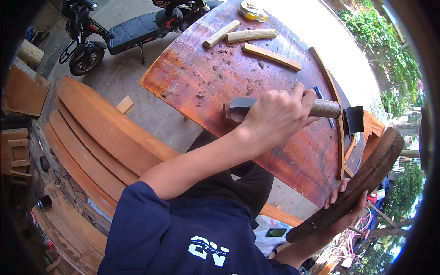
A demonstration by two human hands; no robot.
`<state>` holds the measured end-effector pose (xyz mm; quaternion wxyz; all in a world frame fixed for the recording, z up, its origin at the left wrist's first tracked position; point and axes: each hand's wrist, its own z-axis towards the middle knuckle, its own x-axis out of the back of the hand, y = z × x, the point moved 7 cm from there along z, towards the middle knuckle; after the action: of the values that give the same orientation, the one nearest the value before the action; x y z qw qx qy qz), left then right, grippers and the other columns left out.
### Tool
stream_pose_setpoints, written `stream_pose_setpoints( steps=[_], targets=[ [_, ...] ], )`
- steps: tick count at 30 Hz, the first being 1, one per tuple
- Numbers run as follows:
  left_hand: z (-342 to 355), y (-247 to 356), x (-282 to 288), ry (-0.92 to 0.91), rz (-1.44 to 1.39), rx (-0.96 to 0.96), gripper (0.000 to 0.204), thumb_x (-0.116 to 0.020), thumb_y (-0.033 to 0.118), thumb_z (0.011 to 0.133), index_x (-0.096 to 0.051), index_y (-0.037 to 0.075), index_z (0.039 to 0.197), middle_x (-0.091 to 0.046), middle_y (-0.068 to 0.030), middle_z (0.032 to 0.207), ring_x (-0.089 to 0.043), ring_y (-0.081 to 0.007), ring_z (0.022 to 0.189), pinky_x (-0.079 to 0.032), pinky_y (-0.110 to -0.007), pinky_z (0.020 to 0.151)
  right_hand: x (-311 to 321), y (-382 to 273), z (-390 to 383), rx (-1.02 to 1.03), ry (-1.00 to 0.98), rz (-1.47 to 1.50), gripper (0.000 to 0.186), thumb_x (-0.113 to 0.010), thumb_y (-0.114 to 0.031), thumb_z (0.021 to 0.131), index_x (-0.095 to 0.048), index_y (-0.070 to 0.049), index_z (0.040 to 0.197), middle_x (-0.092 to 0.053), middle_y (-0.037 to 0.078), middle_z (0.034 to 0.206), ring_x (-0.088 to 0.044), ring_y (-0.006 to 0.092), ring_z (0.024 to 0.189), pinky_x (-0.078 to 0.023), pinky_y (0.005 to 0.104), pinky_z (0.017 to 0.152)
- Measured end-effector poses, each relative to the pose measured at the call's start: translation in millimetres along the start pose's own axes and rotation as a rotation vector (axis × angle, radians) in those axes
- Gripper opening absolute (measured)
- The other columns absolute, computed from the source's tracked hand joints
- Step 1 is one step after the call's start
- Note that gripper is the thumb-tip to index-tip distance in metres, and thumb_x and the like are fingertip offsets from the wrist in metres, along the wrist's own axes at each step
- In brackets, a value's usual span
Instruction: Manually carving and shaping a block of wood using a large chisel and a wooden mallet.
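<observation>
My left hand (282, 112) is closed round the wooden handle (326, 109) of a chisel-like tool, held across the tabletop. Its flat grey blade (241, 103) sticks out to the left, beside a small brown piece (233, 114). By the handle's right end is a dark square metal plate (354, 120); whether it belongs to the same tool I cannot tell. At the lower right my right hand (341, 201) grips a long, dark, slightly curved piece of wood (350, 185), tilted up to the right. That wood hides part of the hand.
The worn reddish table (183, 75) carries short wooden sticks (251, 35), a tape measure (253, 10), a thin curved strip (331, 82), a blue pen (319, 93) and dark chips. Large curved boards (114, 123) are stacked at left. Beyond them stands an electric scooter (137, 33).
</observation>
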<state>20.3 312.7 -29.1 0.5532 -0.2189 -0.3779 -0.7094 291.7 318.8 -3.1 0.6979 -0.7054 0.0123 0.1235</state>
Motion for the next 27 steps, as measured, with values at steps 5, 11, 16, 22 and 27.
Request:
stream_pose_setpoints(
  steps=[5, 11, 16, 22, 27],
  targets=[
    [3.2, 0.8, -5.1, -0.086, -0.036, 0.018, 0.052, -0.066, 0.056, 0.094, -0.059, 0.005, 0.100, -0.062, -0.0049, 0.073, -0.069, -0.0183, 0.059, -0.053, -0.028, 0.049, 12.1, 16.7, -22.7, -0.046, 0.106, -0.033, 0.049, -0.043, -0.049, 0.107, -0.047, -0.003, 0.122, -0.052, 0.011, 0.091, -0.055, 0.0138, 0.058, -0.050, 0.0245, 0.042],
    [-2.2, 27.8, -15.7, -0.166, -0.287, -0.331, 0.050, -0.069, 0.054, 0.092, -0.059, 0.006, 0.102, -0.065, -0.0068, 0.074, -0.072, -0.0237, 0.064, -0.054, -0.033, 0.052, 25.9, 29.5, -29.8, -0.121, 0.147, -0.007, 0.048, -0.041, -0.050, 0.107, -0.049, -0.003, 0.111, -0.052, 0.010, 0.092, -0.056, 0.0137, 0.059, -0.051, 0.0250, 0.044],
    [8.6, 31.5, -14.5, -0.146, -0.342, -0.314, 0.050, -0.070, 0.053, 0.090, -0.059, 0.006, 0.103, -0.064, -0.0067, 0.077, -0.072, -0.0255, 0.067, -0.055, -0.035, 0.054, 28.7, 27.4, -34.3, -0.107, 0.144, -0.017, 0.049, -0.040, -0.050, 0.108, -0.049, -0.002, 0.104, -0.053, 0.010, 0.092, -0.057, 0.0136, 0.060, -0.052, 0.0259, 0.044],
    [35.8, 27.2, -18.0, -0.062, -0.323, -0.293, 0.048, -0.068, 0.054, 0.093, -0.061, 0.007, 0.101, -0.067, -0.0081, 0.078, -0.072, -0.0269, 0.065, -0.055, -0.036, 0.054, 27.7, 31.6, -37.9, -0.119, 0.136, 0.004, 0.047, -0.040, -0.050, 0.109, -0.048, -0.003, 0.111, -0.052, 0.010, 0.092, -0.057, 0.0138, 0.060, -0.052, 0.0258, 0.045],
    [45.0, 16.7, -25.4, -0.054, -0.344, -0.281, 0.049, -0.065, 0.057, 0.094, -0.063, 0.008, 0.095, -0.068, -0.0102, 0.069, -0.070, -0.0284, 0.058, -0.055, -0.038, 0.052, 23.9, 34.9, -40.2, -0.145, 0.136, -0.022, 0.048, -0.042, -0.050, 0.108, -0.047, -0.002, 0.110, -0.052, 0.010, 0.092, -0.057, 0.0134, 0.060, -0.053, 0.0252, 0.045]
  ],
)
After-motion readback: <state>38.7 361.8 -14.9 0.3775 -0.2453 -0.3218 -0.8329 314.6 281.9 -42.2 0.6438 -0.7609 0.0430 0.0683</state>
